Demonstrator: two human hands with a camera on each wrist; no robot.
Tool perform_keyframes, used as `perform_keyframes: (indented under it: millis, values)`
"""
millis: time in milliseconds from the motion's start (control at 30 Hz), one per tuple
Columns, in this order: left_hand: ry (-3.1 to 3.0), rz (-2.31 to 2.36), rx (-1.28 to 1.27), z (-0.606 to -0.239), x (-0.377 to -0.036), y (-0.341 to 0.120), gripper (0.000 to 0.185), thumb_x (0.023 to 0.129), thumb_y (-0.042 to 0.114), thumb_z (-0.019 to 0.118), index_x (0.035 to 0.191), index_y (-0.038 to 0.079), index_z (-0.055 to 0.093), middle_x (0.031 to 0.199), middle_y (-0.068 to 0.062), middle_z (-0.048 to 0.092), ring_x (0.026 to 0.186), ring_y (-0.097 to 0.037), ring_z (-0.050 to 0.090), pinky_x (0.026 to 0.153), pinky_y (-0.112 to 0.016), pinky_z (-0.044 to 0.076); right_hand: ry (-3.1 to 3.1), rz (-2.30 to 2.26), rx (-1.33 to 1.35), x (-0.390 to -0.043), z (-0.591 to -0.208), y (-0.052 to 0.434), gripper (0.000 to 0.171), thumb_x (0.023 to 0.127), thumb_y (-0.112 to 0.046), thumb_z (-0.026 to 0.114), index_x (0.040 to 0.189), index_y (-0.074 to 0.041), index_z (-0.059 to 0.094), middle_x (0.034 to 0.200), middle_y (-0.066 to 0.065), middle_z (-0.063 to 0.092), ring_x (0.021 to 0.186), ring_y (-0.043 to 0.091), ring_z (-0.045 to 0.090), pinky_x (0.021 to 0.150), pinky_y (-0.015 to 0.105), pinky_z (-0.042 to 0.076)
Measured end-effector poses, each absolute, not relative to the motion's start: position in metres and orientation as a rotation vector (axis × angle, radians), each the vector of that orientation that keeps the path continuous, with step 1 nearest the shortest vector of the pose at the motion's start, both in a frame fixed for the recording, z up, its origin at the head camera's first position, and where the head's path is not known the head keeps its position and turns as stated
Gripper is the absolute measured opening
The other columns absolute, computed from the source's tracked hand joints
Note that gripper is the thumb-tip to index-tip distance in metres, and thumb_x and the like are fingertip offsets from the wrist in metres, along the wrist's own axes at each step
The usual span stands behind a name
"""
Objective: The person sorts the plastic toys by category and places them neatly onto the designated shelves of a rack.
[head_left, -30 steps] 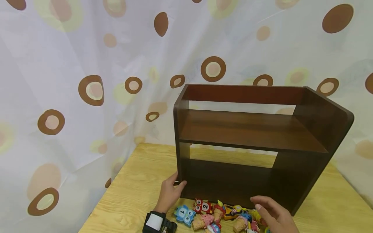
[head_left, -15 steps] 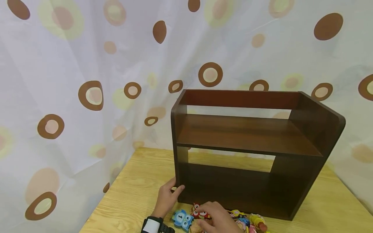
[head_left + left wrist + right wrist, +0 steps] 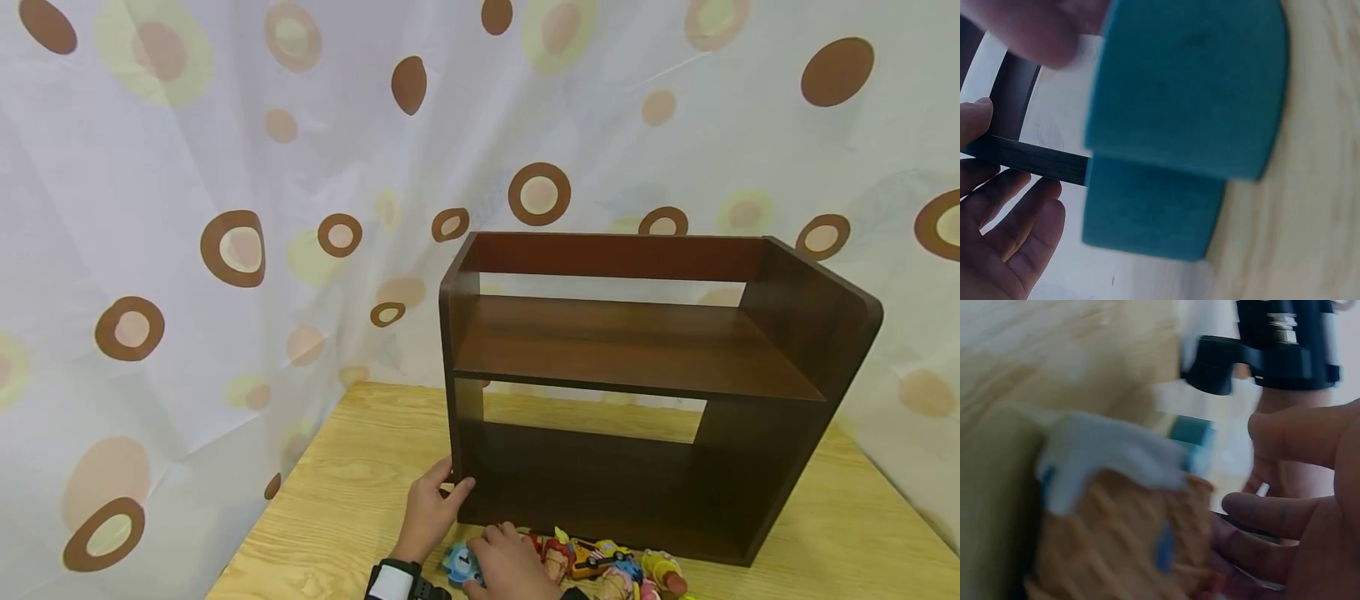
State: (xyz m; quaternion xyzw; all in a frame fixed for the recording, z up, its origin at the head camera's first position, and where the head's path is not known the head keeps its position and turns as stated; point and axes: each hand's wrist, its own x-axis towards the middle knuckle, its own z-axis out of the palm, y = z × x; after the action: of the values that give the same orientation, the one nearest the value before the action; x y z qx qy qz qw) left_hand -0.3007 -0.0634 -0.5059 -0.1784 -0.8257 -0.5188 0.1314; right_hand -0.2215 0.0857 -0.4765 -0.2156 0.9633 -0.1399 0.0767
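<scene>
My left hand [image 3: 429, 517] grips the lower left side of a dark brown two-tier shelf [image 3: 637, 354]. In the left wrist view its thumb lies on one side of the panel edge [image 3: 1041, 162], with the fingers on the other. Reaching over the toys, my right hand [image 3: 513, 562] is right beside a blue owl block [image 3: 457, 562] marked 1. That block looms large and teal [image 3: 1185, 81] in the left wrist view, blurred right fingers [image 3: 1041, 28] at its top. The right wrist view has a gap between thumb and fingers. A red owl block is mostly hidden behind this hand.
Along the shelf's front lie small toys: an ice-cream cone [image 3: 557, 560], a yellow vehicle [image 3: 592, 564] and a yellow figure [image 3: 663, 571]. A waffle cone [image 3: 1129, 540] fills the right wrist view's foreground. A spotted curtain [image 3: 300, 167] hangs behind the wooden table [image 3: 360, 450].
My right hand has swept left across the toys, from the right end of the row to beside the blue owl block. My left hand has stayed at the shelf's side.
</scene>
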Motion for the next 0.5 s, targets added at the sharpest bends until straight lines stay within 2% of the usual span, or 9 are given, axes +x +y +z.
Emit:
perform_keyframes:
  millis: [167, 367, 500]
  values:
    - [-2.397, -1.503, -0.504, -0.504, -0.300, -0.064, 0.036, 0.093, 0.020, 0.068, 0.129, 0.018, 0.065, 0.113, -0.003, 0.073, 0.094, -0.019, 0.070, 0.069, -0.020, 0.055, 2.920, -0.344, -0.601, -0.223, -0.486, 0.078, 0.038, 0.088, -0.042, 0.070, 0.116, -0.015, 0.069, 0.106, 0.003, 0.057, 0.094, 0.023, 0.049, 0.078, 0.047, 0.048]
    - [-2.398, -1.521, -0.506, -0.504, -0.299, -0.064, 0.036, 0.093, 0.017, 0.068, 0.129, 0.013, 0.065, 0.115, -0.007, 0.073, 0.095, -0.021, 0.070, 0.069, -0.021, 0.055, 2.973, -0.349, -0.449, -0.225, -0.491, 0.074, 0.044, 0.083, -0.046, 0.075, 0.107, -0.008, 0.070, 0.107, 0.011, 0.061, 0.099, 0.032, 0.054, 0.081, 0.057, 0.049]
    - [-2.389, -1.530, -0.517, -0.503, -0.299, -0.064, 0.037, 0.093, 0.017, 0.068, 0.129, 0.012, 0.065, 0.116, -0.009, 0.073, 0.095, -0.022, 0.070, 0.069, -0.021, 0.055, 3.003, -0.347, -0.454, -0.223, -0.493, 0.074, 0.044, 0.082, -0.047, 0.075, 0.102, -0.008, 0.071, 0.106, 0.012, 0.061, 0.099, 0.033, 0.053, 0.080, 0.057, 0.048]
